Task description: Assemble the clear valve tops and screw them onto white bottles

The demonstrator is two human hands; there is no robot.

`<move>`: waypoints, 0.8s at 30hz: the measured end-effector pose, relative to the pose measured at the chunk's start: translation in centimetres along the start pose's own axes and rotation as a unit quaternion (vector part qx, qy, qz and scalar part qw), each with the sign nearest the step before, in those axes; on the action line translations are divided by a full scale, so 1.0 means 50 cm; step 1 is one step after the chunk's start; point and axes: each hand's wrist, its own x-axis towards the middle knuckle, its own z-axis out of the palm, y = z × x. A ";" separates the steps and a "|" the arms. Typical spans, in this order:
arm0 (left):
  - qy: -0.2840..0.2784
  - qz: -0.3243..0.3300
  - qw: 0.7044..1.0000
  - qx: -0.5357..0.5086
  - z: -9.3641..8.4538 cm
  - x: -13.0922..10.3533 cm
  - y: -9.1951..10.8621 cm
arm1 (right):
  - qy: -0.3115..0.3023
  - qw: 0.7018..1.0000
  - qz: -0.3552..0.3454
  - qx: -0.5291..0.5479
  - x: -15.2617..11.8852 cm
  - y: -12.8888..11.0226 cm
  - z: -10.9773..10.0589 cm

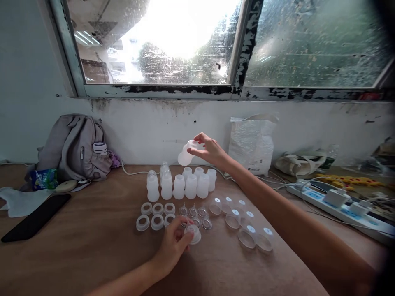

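A frosted baby bottle (184, 155) hangs tilted in the air above the bottle rows, with my right hand (210, 150) closed round its neck end. My left hand (175, 242), low at the front, pinches a translucent round piece (194, 235) that looks like a bottle nipple set in a collar ring. Just behind it lie several clear nipples (193, 211), and to its left are several white collar rings (157, 222). More frosted bottles (191, 187) stand upright at the back. Two or three at the left end carry clear tops (152, 176).
Several clear domed caps (247, 238) with white labels lie on the right, under my right forearm. Farther right is a power strip (345, 207) with plugs and cables. A backpack (77, 144) and a black phone-like slab (36, 218) are left; a plastic bag (253, 144) leans on the wall.
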 end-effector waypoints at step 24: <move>0.089 0.163 0.979 0.082 -0.003 -0.006 0.025 | -0.194 0.919 0.073 0.334 -0.391 0.005 0.187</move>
